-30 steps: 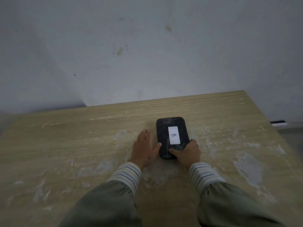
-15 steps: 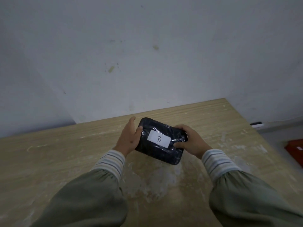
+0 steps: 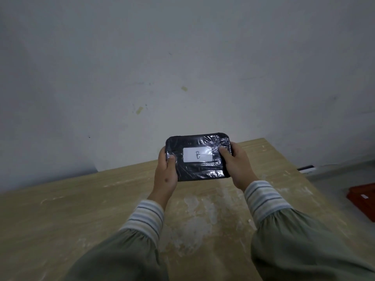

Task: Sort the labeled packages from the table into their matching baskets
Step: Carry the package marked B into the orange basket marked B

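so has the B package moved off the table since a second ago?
Yes. The black package was lying flat on the table; now both hands hold it up clear of the tabletop, label facing the camera.

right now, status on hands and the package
Left hand and right hand grip the black package by its ends. Label B faces up, clear of table. Nothing in the way.

Black plastic-wrapped package (image 3: 197,157), white "B" label facing up, held above table.
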